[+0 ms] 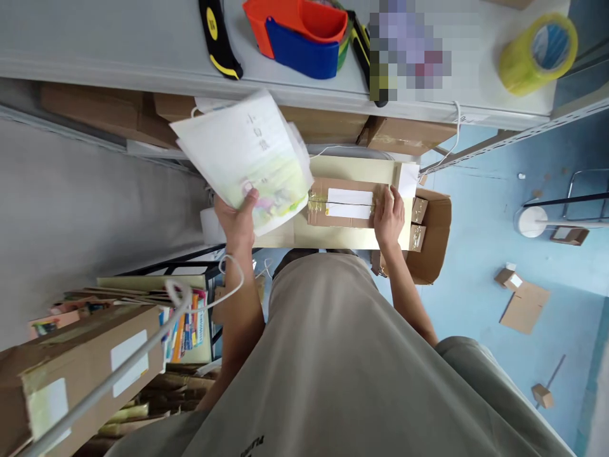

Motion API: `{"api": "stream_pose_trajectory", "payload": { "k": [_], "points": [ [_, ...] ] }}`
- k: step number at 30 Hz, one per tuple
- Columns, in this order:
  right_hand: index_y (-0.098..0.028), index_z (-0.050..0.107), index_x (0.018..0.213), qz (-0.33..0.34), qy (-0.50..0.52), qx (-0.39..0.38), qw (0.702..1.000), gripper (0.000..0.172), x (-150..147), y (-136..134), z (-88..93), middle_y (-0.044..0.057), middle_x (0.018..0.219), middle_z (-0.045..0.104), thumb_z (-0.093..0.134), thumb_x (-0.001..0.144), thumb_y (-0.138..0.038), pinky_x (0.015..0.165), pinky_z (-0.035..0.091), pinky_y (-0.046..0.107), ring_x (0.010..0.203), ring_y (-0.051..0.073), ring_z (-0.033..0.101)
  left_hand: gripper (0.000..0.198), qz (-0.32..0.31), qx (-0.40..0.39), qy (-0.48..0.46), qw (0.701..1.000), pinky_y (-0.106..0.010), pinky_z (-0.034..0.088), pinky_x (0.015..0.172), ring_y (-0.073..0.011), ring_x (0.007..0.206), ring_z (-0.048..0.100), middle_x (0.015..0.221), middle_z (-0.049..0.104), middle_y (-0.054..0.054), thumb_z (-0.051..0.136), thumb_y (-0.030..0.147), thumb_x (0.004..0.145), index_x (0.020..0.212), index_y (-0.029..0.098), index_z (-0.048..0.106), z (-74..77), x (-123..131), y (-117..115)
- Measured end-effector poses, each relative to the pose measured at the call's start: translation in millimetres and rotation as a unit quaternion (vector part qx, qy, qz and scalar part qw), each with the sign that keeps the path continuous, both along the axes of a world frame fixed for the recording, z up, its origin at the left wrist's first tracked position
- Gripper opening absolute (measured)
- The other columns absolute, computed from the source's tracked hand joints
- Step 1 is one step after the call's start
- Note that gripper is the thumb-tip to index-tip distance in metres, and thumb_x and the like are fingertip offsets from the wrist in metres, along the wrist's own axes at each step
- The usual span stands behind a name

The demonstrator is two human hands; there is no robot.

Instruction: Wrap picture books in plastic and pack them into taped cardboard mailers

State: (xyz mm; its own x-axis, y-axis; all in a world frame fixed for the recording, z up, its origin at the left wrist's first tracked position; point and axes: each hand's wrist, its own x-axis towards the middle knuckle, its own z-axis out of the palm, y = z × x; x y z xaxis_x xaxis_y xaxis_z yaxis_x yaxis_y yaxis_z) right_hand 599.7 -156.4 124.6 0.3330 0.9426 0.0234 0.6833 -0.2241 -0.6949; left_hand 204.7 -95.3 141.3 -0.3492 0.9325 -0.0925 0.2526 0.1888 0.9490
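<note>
My left hand [240,219] grips a thin white book [252,149] by its lower edge, thumb on top. The cover carries a few dark characters and a pale green and pink picture, and the book is tilted above the left side of the worktable [349,238]. On that cream table lies a taped cardboard box [318,219] with a white label [349,203]. My right hand [389,216] rests on the box's right end, fingers bent over its edge; whether it grips the box firmly is not plain.
A shelf above holds a box cutter [219,38], an orange and blue tape dispenser [297,38] and a yellow tape roll [537,54]. An open carton [438,238] with small boxes stands right of the table. Behind my left arm are books [188,327] and a long carton [85,362].
</note>
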Motion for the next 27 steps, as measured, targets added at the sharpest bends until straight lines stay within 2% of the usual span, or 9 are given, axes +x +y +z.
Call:
{"api": "stream_pose_trajectory", "payload": {
  "k": [3, 5, 8, 11, 13, 16, 20, 24, 27],
  "points": [
    [-0.026, 0.079, 0.145, 0.046, -0.021, 0.01, 0.999, 0.059, -1, 11, 12.5, 0.017, 0.167, 0.068, 0.034, 0.122, -0.057, 0.143, 0.036, 0.071, 0.173, 0.039, 0.047, 0.078, 0.042, 0.037, -0.137, 0.989, -0.05, 0.074, 0.106, -0.0325, 0.119, 0.082, 0.119, 0.082, -0.007, 0.101, 0.077, 0.072, 0.123, 0.025, 0.073, 28.2, 16, 5],
    [-0.024, 0.08, 0.143, 0.091, 0.001, 0.005, 0.996, 0.061, -2, 21, 26.8, 0.017, 0.158, 0.074, 0.035, 0.122, -0.059, 0.142, 0.038, 0.072, 0.169, 0.04, 0.052, 0.079, 0.033, 0.044, -0.189, 0.981, -0.046, 0.075, 0.098, -0.0321, 0.114, 0.083, 0.109, 0.081, -0.005, 0.105, 0.077, 0.067, 0.115, 0.024, 0.073, 39.7, 30, 6],
    [-0.024, 0.075, 0.152, 0.147, 0.132, -0.009, 0.98, 0.077, -11, 36, 59.4, 0.017, 0.154, 0.078, 0.028, 0.12, -0.076, 0.135, 0.049, 0.067, 0.16, 0.038, 0.063, 0.074, -0.002, 0.035, -0.238, 0.971, -0.039, 0.075, 0.088, -0.0308, 0.108, 0.084, 0.1, 0.08, -0.004, 0.109, 0.071, 0.064, 0.108, 0.022, 0.074, 48.3, 53, 2],
    [-0.027, 0.073, 0.154, 0.18, 0.273, -0.025, 0.945, 0.099, -27, 50, 96.9, 0.014, 0.15, 0.079, 0.016, 0.11, -0.095, 0.128, 0.059, 0.061, 0.156, 0.036, 0.067, 0.071, -0.067, 0.007, -0.276, 0.959, -0.037, 0.074, 0.082, -0.0291, 0.099, 0.085, 0.096, 0.08, -0.003, 0.113, 0.064, 0.063, 0.105, 0.022, 0.075, 49.2, 82, -4],
    [-0.027, 0.073, 0.151, 0.192, 0.302, -0.022, 0.933, 0.1, -33, 57, 117.5, 0.013, 0.147, 0.08, 0.028, 0.104, -0.103, 0.124, 0.062, 0.06, 0.151, 0.038, 0.069, 0.074, -0.117, -0.006, -0.275, 0.954, -0.039, 0.074, 0.085, -0.0299, 0.1, 0.086, 0.103, 0.083, -0.004, 0.114, 0.061, 0.062, 0.112, 0.023, 0.076, 46.7, 103, -5],
    [-0.028, 0.073, 0.148, 0.201, 0.262, 0.012, 0.944, 0.089, -23, 64, 141.4, 0.013, 0.14, 0.082, 0.06, 0.098, -0.1, 0.117, 0.067, 0.057, 0.14, 0.038, 0.074, 0.078, -0.182, -0.001, -0.224, 0.957, -0.045, 0.071, 0.103, -0.0331, 0.118, 0.084, 0.119, 0.084, -0.007, 0.112, 0.063, 0.067, 0.123, 0.024, 0.076, 37.5, 122, 0],
    [-0.028, 0.078, 0.137, 0.213, 0.155, 0.06, 0.963, 0.062, 22, 62, 182.6, 0.008, 0.127, 0.084, 0.072, 0.104, -0.08, 0.11, 0.068, 0.052, 0.126, 0.034, 0.077, 0.06, -0.182, 0.019, -0.062, 0.981, -0.048, 0.063, 0.119, -0.035, 0.147, 0.071, 0.15, 0.076, -0.014, 0.098, 0.059, 0.089, 0.132, 0.024, 0.074, 11.9, 114, 7],
    [-0.03, 0.083, 0.138, 0.236, 0.077, 0.075, 0.966, 0.038, 50, 57, 232.2, 0.007, 0.129, 0.086, 0.075, 0.109, -0.053, 0.106, 0.067, 0.047, 0.12, 0.032, 0.08, 0.055, -0.195, -0.047, 0.028, 0.979, -0.046, 0.067, 0.11, -0.0317, 0.131, 0.078, 0.149, 0.077, -0.013, 0.092, 0.032, 0.09, 0.141, 0.025, 0.072, -14.5, 102, 5],
    [-0.038, 0.081, 0.147, 0.287, 0.045, 0.019, 0.957, 0.04, 41, 58, 245.8, 0.001, 0.136, 0.087, 0.073, 0.107, -0.036, 0.106, 0.069, 0.048, 0.124, 0.033, 0.081, 0.054, -0.186, -0.063, 0.029, 0.98, -0.043, 0.069, 0.105, -0.0285, 0.119, 0.08, 0.14, 0.081, -0.011, 0.089, 0.022, 0.085, 0.136, 0.025, 0.074, -22.1, 103, 4]
  ]
}}
